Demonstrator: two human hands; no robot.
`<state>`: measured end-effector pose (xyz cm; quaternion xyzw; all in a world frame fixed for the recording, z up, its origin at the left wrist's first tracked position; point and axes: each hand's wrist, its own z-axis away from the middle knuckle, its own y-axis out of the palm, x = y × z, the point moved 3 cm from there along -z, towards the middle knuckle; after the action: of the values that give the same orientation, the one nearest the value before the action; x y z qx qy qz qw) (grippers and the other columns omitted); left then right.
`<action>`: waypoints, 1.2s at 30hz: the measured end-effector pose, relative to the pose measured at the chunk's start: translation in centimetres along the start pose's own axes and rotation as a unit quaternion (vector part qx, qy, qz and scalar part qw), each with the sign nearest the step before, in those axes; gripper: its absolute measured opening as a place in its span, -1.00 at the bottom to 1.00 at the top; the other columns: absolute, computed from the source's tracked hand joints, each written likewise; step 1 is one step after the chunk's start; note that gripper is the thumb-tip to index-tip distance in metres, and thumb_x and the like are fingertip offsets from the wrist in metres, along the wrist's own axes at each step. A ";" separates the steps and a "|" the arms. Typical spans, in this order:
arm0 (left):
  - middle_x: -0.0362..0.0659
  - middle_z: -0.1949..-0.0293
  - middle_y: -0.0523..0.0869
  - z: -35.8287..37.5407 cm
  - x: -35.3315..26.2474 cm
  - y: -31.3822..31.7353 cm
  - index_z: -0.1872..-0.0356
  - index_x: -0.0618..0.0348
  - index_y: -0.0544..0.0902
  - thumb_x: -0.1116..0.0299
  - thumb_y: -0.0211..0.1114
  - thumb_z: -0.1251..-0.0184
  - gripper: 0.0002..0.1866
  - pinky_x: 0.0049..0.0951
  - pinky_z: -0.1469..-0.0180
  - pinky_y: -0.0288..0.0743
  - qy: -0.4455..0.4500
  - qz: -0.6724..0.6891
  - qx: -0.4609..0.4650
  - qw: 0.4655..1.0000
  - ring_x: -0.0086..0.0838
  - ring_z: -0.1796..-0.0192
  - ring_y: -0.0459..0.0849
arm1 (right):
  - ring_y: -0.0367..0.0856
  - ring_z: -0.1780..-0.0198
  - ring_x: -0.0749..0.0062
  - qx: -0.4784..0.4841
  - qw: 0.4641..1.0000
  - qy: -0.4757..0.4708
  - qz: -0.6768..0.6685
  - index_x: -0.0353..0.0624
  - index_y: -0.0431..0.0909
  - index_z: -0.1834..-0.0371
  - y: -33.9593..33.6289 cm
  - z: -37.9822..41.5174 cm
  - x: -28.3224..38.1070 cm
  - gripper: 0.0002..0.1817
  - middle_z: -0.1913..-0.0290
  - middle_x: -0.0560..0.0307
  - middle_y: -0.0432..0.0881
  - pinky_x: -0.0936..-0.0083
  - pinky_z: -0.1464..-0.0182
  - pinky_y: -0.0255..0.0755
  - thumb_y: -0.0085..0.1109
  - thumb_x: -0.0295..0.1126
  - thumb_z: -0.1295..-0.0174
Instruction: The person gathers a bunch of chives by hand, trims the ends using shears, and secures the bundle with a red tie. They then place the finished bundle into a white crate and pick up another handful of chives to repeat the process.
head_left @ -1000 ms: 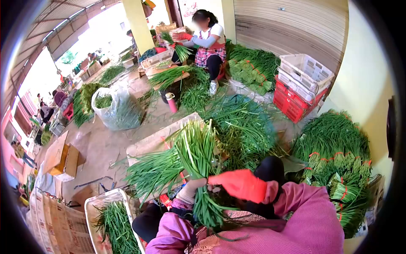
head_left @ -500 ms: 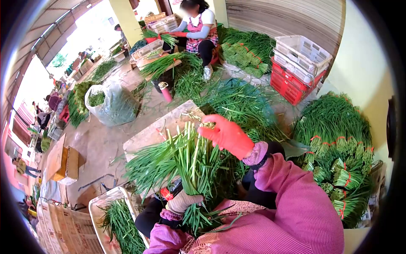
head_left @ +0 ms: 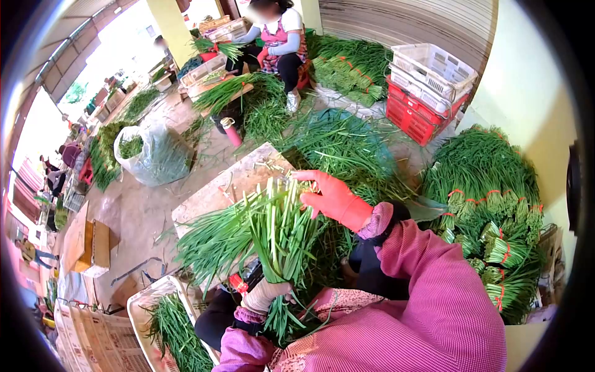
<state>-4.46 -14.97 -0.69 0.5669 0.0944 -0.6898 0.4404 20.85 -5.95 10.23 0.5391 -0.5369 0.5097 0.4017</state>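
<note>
My left hand [head_left: 265,295], in a pale work glove, grips a bunch of garlic chives [head_left: 276,232] low on its leafy part. The pale stem ends point up and away from me. At the top of the stems is my right hand [head_left: 339,199], in an orange-red rubber glove, with thumb and fingers apart and fingertips right beside the cut ends. More loose chives [head_left: 211,245] lie under the bunch on a wooden board [head_left: 217,183], which carries stem scraps. A red-and-white item [head_left: 238,283] shows beside my left wrist.
Tied chive bundles [head_left: 489,192] are heaped at my right. A white crate [head_left: 133,310] of chives stands front left; stacked crates [head_left: 421,111] stand behind right. Ahead are loose chives [head_left: 341,142], a plastic bag [head_left: 152,158], a pink bottle [head_left: 231,133] and a seated co-worker [head_left: 279,46].
My right hand's fingers have straightened and spread beside the stem tops. My left hand keeps its grip on the bunch. The co-worker's hand has drawn back from the chives, and the view has shifted slightly.
</note>
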 end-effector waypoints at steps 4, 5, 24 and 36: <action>-0.17 0.43 0.66 -0.2 -0.3 0.3 0.15 0.24 0.59 0.22 0.48 -0.12 -0.62 -0.37 0.45 0.60 0.003 0.019 0.006 1.000 -0.30 0.44 0.72 | 0.65 0.39 0.49 -0.063 0.979 -0.087 0.176 -0.03 0.61 -0.04 -1.1 0.4 -0.3 -0.73 0.33 0.10 0.67 0.49 0.34 0.52 0.11 -0.39 -0.29; -0.16 0.46 0.65 0.2 -1.3 1.1 0.17 0.25 0.60 0.24 0.46 -0.12 -0.64 -0.36 0.46 0.60 0.009 0.017 -0.019 1.000 -0.28 0.43 0.73 | 0.65 0.39 0.49 -0.062 0.979 -0.087 0.176 -0.03 0.61 -0.04 -1.4 0.2 -0.8 -0.73 0.33 0.10 0.67 0.49 0.34 0.52 0.11 -0.39 -0.29; -0.21 0.32 0.61 0.7 -0.3 0.9 -0.06 0.21 0.50 0.36 0.39 -0.15 -0.55 -0.44 0.36 0.63 -0.033 -0.088 0.053 0.994 -0.47 0.40 0.66 | -0.10 -0.56 -0.23 0.197 0.921 -0.027 0.335 -0.06 0.58 0.00 -1.5 -2.7 1.5 -0.35 -0.52 -0.15 0.16 0.05 -0.52 -0.06 0.43 0.18 0.00; -0.27 0.23 0.61 0.7 -0.4 1.9 -0.15 0.18 0.51 0.38 0.38 -0.16 -0.50 -0.51 0.37 0.56 -0.011 -0.095 0.058 0.994 -0.54 0.37 0.61 | 0.54 -0.01 0.13 0.105 0.958 -0.059 0.260 -0.23 0.59 -0.07 -1.1 -1.7 -2.3 -0.35 0.04 -0.03 0.59 0.33 -0.07 0.43 0.42 0.05 -0.04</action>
<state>-3.56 -16.35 0.57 0.5724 0.1030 -0.7387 0.3406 21.95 -3.77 8.39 0.4496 -0.6249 0.6167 0.1642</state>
